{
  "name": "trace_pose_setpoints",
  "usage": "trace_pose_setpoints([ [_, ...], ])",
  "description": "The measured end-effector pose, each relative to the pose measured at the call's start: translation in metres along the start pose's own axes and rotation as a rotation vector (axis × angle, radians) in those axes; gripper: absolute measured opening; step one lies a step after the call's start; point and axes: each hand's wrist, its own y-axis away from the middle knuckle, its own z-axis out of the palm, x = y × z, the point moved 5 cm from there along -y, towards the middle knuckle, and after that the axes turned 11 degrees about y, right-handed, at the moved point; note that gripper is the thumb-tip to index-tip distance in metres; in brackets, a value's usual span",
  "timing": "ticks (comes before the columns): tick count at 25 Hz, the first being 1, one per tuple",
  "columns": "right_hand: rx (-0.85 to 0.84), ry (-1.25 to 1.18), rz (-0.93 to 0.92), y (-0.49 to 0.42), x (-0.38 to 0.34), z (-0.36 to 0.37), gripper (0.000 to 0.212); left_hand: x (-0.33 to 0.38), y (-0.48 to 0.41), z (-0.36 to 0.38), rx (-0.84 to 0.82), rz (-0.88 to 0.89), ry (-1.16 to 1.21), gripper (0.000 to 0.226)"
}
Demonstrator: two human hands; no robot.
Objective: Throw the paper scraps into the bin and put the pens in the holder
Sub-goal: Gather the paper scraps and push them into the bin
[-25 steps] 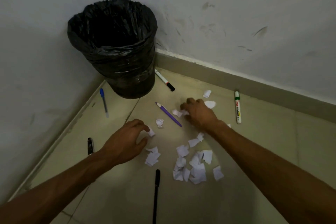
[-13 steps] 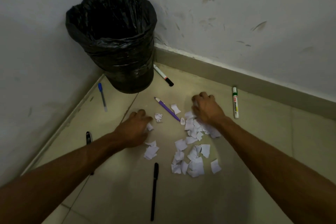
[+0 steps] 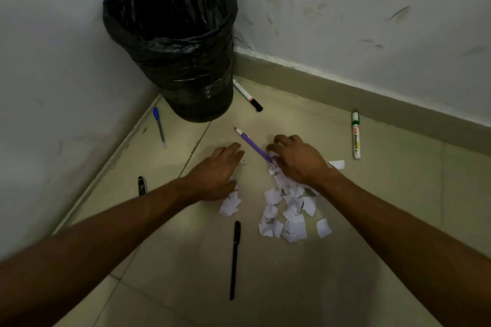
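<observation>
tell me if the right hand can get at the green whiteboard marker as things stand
Probably yes: the green whiteboard marker lies alone on bare floor just right of the right hand, with nothing between them.

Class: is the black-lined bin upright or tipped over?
Upright. The bin stands on its base in the corner, open mouth facing up.

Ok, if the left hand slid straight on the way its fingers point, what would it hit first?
Probably the purple pen, lying just ahead of the left hand; the bin stands farther on.
</observation>
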Motion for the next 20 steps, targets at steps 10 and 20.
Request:
trace_pose_setpoints([
  [10, -0.079, -0.16, 0.373, 0.102, 0.071, 0.009, 0.061, 0.003, 0.029, 0.015, 0.037, -0.019, 0.149, 0.073],
  [20, -0.302, -0.343, 0.386, 0.141, 0.023, 0.01, 0.116, 0.052, 0.011, 0.018, -0.017, -0.059, 0.106, 0.105],
])
